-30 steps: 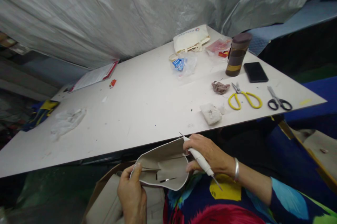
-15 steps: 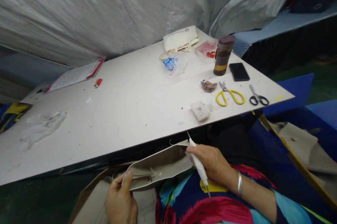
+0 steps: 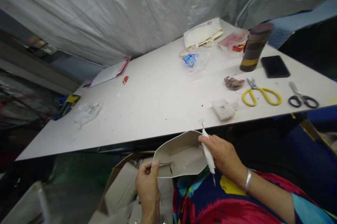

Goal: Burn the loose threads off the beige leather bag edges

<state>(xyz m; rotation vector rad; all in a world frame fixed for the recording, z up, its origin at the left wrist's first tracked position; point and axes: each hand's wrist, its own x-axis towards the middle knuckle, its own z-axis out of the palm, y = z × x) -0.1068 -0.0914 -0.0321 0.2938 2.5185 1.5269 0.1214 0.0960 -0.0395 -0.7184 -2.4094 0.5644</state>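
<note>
A person's two bare hands hold an open beige pouch [image 3: 188,155] above the lap, just below the near edge of a white table [image 3: 147,108]. The left hand [image 3: 149,187] rises from the bottom of the view, wrist upright, its thumb and fingers clamped on the pouch's left end, the thumb lying over the rim. The right hand [image 3: 222,152] comes in from the lower right, forearm slanting up and inward, a silver bracelet [image 3: 248,181] at the wrist. Its fingers are closed on a white-wrapped tool [image 3: 209,155], which stands steeply tilted, one thin metal end pointing up toward the table edge, the other down toward the brightly patterned clothing [image 3: 223,210]. This hand is at the pouch's right end.

The right thumb is mostly out of sight, so whether that hand also pinches the rim cannot be told. Most left fingers are hidden behind the pouch wall, as is the pouch's underside; its inner folds are dim. Below, a box [image 3: 113,178] of beige pieces [image 3: 122,187] is partly covered by the left hand and cut off at the bottom. A pale shape [image 3: 42,201] at lower left is too blurred to identify.
</note>
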